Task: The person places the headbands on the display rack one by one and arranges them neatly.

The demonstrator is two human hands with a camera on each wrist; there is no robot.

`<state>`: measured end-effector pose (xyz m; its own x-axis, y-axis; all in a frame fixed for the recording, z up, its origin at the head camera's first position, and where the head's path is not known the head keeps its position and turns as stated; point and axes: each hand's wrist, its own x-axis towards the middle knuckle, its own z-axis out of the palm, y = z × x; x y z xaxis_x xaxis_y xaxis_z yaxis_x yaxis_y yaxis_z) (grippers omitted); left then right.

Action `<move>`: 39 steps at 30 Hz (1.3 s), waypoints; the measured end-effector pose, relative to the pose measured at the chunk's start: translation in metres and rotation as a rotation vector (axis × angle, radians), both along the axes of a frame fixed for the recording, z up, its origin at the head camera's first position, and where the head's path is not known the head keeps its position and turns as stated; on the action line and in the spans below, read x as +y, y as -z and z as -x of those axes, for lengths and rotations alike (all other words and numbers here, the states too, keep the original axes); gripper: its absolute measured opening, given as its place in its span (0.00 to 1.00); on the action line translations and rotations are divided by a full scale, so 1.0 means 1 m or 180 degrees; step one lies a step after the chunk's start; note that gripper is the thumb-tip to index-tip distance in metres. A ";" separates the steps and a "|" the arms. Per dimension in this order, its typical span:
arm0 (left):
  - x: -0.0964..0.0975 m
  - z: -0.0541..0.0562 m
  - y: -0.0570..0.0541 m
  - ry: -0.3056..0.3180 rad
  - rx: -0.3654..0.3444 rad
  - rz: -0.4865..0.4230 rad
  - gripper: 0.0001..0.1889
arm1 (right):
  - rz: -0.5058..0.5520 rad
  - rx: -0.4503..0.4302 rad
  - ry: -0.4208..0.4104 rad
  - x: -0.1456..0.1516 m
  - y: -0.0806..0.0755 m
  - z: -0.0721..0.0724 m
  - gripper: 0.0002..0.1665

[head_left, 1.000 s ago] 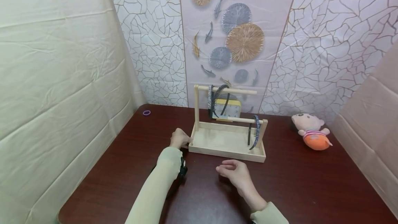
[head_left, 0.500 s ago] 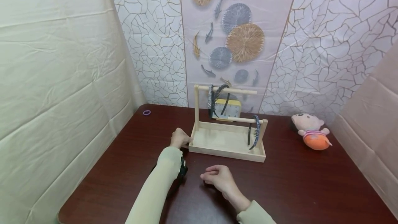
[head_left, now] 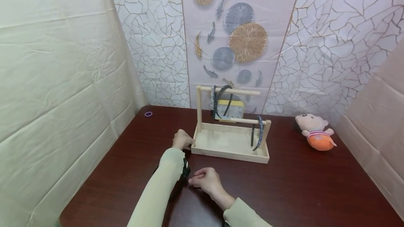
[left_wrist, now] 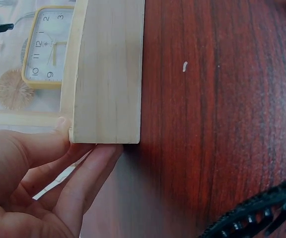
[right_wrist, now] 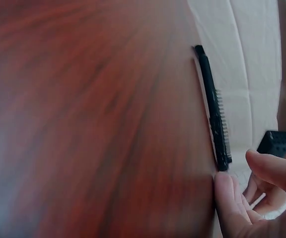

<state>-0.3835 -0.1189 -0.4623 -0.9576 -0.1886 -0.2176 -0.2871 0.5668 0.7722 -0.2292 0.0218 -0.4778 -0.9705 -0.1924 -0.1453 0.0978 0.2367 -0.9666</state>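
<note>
My left hand (head_left: 183, 139) holds the left front corner of a pale wooden headband stand (head_left: 217, 153), its thumb at the rim and fingers against the end wall. A black toothed headband (right_wrist: 212, 109) lies on the table, mostly hidden beneath my left forearm in the head view. Just right of it, my right hand (head_left: 206, 181) hovers low with thumb and fingers parted. Its fingertips come close to the headband's near end; I cannot tell whether they touch. On the stand's upper bar hang a silvery headband (head_left: 213, 97) and a black one (head_left: 222, 95); a blue glittery headband (head_left: 260, 132) hangs from the lower bar.
A yellow-framed clock (head_left: 236, 109) stands behind the stand. Toward the back left of the brown table (head_left: 300, 185) lies a purple ring (head_left: 148, 114). A plush toy (head_left: 315, 132) lies at the back right. Cloth walls border the table's back and sides.
My right hand has moved left across the table toward the headband under my left forearm. The left hand has kept its place at the stand's corner.
</note>
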 end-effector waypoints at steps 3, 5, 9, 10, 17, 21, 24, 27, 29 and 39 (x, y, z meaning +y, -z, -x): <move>0.000 0.002 -0.001 0.0037 -0.0035 -0.0007 0.10 | -0.0103 0.0053 0.0018 -0.007 -0.002 0.000 0.18; -0.001 0.003 -0.001 0.0079 -0.0071 -0.0050 0.10 | -0.0179 0.0077 0.0028 -0.011 -0.002 0.001 0.17; -0.004 0.003 -0.005 0.0120 -0.0125 -0.0134 0.08 | -0.0363 0.0126 0.0024 -0.016 -0.001 0.006 0.16; -0.004 0.002 -0.006 0.0128 -0.0128 -0.0131 0.08 | -0.0395 0.0130 0.0023 -0.017 -0.001 0.007 0.15; -0.004 0.001 -0.012 0.0189 -0.0139 -0.0142 0.09 | -0.0858 0.0253 0.0144 -0.028 -0.003 0.013 0.12; -0.002 0.002 -0.009 0.0158 -0.0135 -0.0145 0.08 | -0.1135 0.0392 0.0177 -0.031 -0.004 0.014 0.12; -0.001 0.003 -0.007 0.0149 -0.0121 -0.0169 0.07 | -0.1172 0.0447 0.0181 -0.032 -0.003 0.015 0.13; 0.000 0.003 -0.004 0.0164 -0.0098 -0.0175 0.07 | -0.1173 0.0454 0.0165 -0.031 -0.002 0.015 0.13; -0.001 0.003 -0.004 0.0184 -0.0090 -0.0163 0.07 | -0.1203 0.0464 0.0148 -0.031 -0.002 0.016 0.15; 0.001 0.001 -0.005 0.0171 -0.0063 -0.0048 0.08 | -0.1463 0.0486 0.0134 -0.036 -0.005 0.018 0.18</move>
